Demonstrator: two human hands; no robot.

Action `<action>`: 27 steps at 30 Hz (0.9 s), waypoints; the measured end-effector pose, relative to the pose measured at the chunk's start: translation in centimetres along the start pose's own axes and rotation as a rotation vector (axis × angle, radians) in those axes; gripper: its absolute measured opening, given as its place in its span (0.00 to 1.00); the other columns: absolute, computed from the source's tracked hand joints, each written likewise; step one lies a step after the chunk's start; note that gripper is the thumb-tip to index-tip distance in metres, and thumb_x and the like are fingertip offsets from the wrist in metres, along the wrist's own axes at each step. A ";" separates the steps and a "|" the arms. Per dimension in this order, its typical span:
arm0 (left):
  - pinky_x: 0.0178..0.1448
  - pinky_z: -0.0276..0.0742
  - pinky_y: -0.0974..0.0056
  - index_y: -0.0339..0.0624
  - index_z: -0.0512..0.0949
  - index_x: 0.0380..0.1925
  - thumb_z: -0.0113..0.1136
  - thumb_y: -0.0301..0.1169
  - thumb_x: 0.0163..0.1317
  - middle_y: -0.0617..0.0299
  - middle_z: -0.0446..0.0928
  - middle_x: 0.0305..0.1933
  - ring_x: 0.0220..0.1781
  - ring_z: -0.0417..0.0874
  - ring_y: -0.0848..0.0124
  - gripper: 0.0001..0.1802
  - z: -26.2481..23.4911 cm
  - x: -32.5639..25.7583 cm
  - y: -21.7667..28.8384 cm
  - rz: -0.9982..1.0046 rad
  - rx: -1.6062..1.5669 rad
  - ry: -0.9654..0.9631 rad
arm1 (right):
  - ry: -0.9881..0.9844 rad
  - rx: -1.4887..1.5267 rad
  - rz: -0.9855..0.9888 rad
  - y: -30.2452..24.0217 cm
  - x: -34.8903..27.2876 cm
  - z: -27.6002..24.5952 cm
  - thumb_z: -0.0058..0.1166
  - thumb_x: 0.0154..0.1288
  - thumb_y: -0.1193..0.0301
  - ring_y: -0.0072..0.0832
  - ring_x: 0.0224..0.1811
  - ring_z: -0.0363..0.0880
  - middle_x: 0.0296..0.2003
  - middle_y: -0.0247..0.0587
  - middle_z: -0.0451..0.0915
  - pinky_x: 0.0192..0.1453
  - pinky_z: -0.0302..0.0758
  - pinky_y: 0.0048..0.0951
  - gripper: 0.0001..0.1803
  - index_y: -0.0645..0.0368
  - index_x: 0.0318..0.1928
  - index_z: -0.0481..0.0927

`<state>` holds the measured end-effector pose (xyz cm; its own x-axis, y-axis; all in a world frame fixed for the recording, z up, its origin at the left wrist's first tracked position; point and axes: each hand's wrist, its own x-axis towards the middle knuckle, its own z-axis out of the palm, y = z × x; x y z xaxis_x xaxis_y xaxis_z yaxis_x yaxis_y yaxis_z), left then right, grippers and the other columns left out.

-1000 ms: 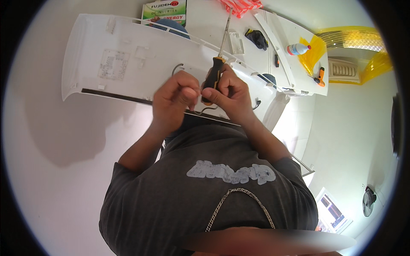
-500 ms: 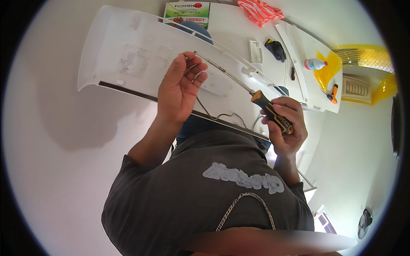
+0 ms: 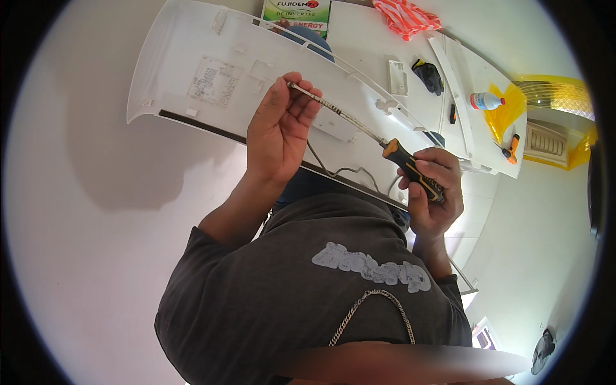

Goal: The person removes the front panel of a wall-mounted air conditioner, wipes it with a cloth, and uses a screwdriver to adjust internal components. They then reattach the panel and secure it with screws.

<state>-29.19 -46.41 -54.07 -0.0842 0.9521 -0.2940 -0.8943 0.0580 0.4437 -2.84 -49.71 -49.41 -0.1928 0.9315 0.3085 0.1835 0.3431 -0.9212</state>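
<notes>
Holding the screwdriver (image 3: 401, 158) right of centre in our right hand (image 3: 436, 189), we curl our left hand (image 3: 280, 131) at its tip — pinching what, we cannot tell.

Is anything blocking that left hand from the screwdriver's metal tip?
Nothing visible is. The left hand is at the tip of the screwdriver, though whether they touch is unclear. The right hand grips the other end; the white panel lies beneath, not between.
</notes>
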 end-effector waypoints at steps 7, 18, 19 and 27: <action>0.61 0.82 0.66 0.37 0.76 0.57 0.55 0.40 0.80 0.59 0.80 0.49 0.55 0.83 0.68 0.17 -0.2 0.2 -0.3 0.033 0.010 0.030 | -0.047 -0.247 -0.142 -0.6 1.1 -0.1 0.65 0.58 0.83 0.39 0.45 0.86 0.48 0.57 0.81 0.44 0.87 0.32 0.17 0.64 0.49 0.83; 0.60 0.83 0.64 0.35 0.76 0.57 0.54 0.39 0.80 0.58 0.81 0.49 0.53 0.84 0.68 0.18 -0.4 0.5 -0.4 0.050 0.068 0.045 | -0.105 -0.395 -0.310 -1.3 2.0 0.2 0.67 0.50 0.86 0.40 0.49 0.86 0.48 0.54 0.82 0.45 0.86 0.33 0.23 0.58 0.49 0.84; 0.59 0.83 0.64 0.35 0.76 0.57 0.54 0.39 0.81 0.57 0.81 0.49 0.53 0.85 0.67 0.18 -0.3 0.4 -0.4 0.050 0.084 0.038 | -0.093 -0.335 -0.315 -1.3 2.0 0.1 0.67 0.51 0.86 0.40 0.49 0.86 0.48 0.54 0.82 0.45 0.86 0.33 0.23 0.57 0.50 0.83; 0.54 0.83 0.61 0.38 0.77 0.54 0.53 0.36 0.81 0.56 0.80 0.51 0.50 0.86 0.64 0.14 -0.9 0.6 1.3 -0.177 0.325 -0.180 | -0.066 -0.181 -0.343 -3.1 3.6 -2.7 0.70 0.66 0.70 0.42 0.46 0.87 0.48 0.62 0.82 0.46 0.86 0.35 0.24 0.51 0.56 0.70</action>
<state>-30.79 -46.04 -54.46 0.1622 0.9546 -0.2497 -0.7004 0.2897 0.6523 -1.54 -47.06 -44.81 -0.3327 0.7514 0.5698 0.2633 0.6542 -0.7090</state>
